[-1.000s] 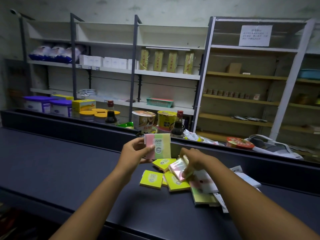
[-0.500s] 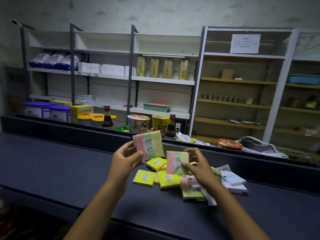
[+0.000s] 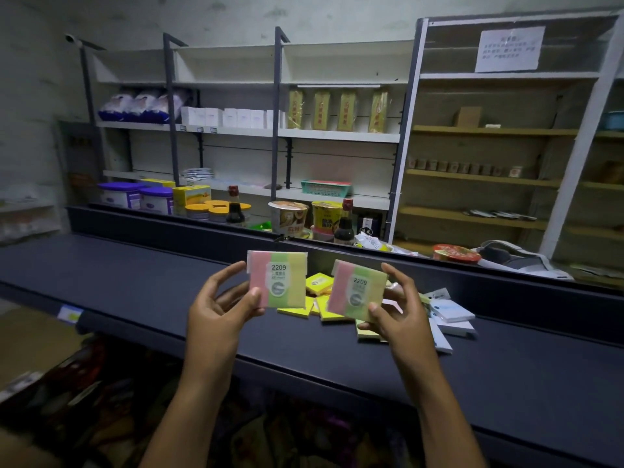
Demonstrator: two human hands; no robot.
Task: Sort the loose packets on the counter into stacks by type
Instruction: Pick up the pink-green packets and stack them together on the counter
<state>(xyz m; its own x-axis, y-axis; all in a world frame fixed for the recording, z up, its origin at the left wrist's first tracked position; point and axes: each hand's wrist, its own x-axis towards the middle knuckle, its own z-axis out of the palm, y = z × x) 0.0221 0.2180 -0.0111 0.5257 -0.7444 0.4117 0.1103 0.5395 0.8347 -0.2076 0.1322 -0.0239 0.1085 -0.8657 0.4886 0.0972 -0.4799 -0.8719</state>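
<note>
Left hand (image 3: 221,307) pinches one tricolour packet (image 3: 277,279) above the counter (image 3: 141,282); right hand (image 3: 400,312) pinches a matching packet (image 3: 357,289) at its 3 o'clock; loose yellow packets (image 3: 315,300) lie beneath.

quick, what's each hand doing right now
Left hand: holding a striped 2209 packet.
Right hand: holding a second striped 2209 packet.

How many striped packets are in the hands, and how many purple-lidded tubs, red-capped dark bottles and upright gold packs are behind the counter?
Striped packets: 2
Purple-lidded tubs: 2
Red-capped dark bottles: 2
Gold packs: 4
Total: 10
</note>
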